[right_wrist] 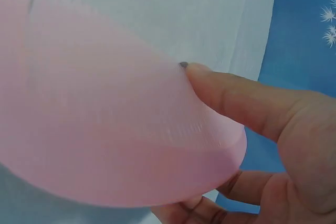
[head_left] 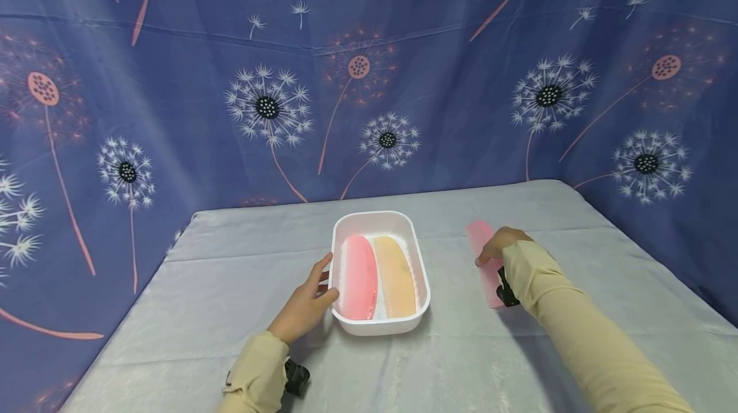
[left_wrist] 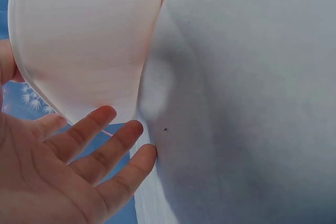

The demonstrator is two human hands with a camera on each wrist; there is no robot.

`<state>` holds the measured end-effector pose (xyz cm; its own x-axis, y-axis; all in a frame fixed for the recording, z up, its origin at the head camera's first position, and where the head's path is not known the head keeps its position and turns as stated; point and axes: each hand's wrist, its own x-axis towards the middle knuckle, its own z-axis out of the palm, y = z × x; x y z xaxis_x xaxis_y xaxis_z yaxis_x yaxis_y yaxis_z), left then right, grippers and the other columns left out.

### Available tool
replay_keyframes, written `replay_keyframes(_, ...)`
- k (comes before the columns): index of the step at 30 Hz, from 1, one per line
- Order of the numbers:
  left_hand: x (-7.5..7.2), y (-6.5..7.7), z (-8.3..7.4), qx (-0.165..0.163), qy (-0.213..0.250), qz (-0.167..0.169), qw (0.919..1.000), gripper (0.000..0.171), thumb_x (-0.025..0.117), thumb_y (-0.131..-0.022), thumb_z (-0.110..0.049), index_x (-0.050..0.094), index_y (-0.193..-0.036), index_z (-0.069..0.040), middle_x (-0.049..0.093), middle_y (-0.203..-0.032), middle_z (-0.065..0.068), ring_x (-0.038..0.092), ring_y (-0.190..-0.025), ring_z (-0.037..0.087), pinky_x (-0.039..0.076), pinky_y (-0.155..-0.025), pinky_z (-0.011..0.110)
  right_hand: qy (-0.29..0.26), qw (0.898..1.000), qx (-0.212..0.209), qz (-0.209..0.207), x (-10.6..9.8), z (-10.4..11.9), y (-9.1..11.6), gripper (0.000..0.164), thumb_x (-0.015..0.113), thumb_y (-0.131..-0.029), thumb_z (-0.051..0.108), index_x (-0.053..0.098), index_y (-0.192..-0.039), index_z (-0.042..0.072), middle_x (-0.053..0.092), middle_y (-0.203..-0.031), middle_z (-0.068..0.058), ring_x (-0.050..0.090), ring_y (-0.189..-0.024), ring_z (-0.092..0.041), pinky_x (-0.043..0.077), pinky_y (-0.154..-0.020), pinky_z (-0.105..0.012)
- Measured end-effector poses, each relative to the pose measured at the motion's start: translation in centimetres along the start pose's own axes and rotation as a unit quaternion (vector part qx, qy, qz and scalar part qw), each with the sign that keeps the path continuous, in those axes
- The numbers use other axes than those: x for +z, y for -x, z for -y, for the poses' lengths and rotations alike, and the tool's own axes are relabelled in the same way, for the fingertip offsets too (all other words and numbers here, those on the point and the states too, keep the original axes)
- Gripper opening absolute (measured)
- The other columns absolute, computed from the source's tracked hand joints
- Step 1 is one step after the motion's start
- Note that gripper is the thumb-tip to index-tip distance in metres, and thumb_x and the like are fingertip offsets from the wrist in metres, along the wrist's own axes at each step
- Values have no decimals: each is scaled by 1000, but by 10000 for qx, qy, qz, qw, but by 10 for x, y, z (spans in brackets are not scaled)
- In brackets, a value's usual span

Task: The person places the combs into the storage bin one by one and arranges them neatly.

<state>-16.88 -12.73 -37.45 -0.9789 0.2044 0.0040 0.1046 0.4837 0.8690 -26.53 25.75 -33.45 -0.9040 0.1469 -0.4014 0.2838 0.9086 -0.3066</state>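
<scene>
A white plastic tray [head_left: 380, 326] sits on the cloth, holding a pink comb [head_left: 360, 278] and a yellow comb [head_left: 396, 278] side by side. My left hand [head_left: 305, 304] touches the tray's left rim with thumb and forefinger; its other fingers spread loosely by the outer wall [left_wrist: 89, 40] in the left wrist view. To the right of the tray, my right hand [head_left: 500, 246] grips another pink comb [head_left: 477, 234] across its width. The right wrist view has the thumb [right_wrist: 226, 90] at this comb's toothed edge and the other fingers at its curved back [right_wrist: 105, 182].
A pale grey cloth [head_left: 190, 310] covers the table. Behind it hangs a blue curtain [head_left: 450, 80] printed with dandelions. Dark wrist cameras are strapped at both beige sleeves [head_left: 576, 317].
</scene>
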Motion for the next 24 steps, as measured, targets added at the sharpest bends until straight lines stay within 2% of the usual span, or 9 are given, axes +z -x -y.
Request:
replay_keyframes(3, 0, -1, 0, -12, -39, 0, 10000, 73, 53, -94, -17, 25, -162, -10, 48, -148, 27, 54, -128, 40, 38, -108, 60, 98, 9999, -62, -45, -2, -1, 1, 81, 78, -80, 35, 49, -131, -21, 47, -133, -43, 53, -119, -51, 49, -97, -53)
replay_keyframes(7, 0, -1, 1, -28, -89, -22, 10000, 72, 52, -95, -16, 26, -162, -11, 49, -147, 27, 54, -128, 40, 38, -108, 61, 275, 9992, -266, -113, -7, -1, 3, 67, 72, -84, 33, 55, -122, -20, 56, -121, -38, 58, -108, -45, 53, -88, -48)
replay_keyframes(12, 1, 0, 1, -56, -44, -21, 10000, 71, 52, -96, -16, 25, -162, -10, 48, -148, 27, 53, -129, 40, 38, -109, 61, 237, 9992, -324, -49, -12, 0, 6, 47, 66, -87, 31, 62, -105, -13, 62, -97, -23, 60, -89, -33, 52, -76, -38)
replay_keyframes(16, 2, 1, 1, -61, -48, -22, 10000, 71, 52, -96, -16, 25, -162, -10, 48, -148, 27, 53, -129, 42, 38, -108, 62, 12, 9995, -309, -12, -13, 0, 7, 35, 65, -88, 29, 63, -92, -6, 60, -79, -11, 58, -73, -22, 49, -65, -30)
replay_keyframes(24, 3, 1, 1, -35, -70, -49, 10000, 72, 51, -96, -16, 25, -162, -10, 47, -148, 27, 53, -129, 42, 39, -107, 61, -268, 9987, -422, -138, -13, 0, 14, 34, 64, -87, 27, 64, -91, -7, 63, -80, -13, 61, -69, -22, 52, -63, -29)
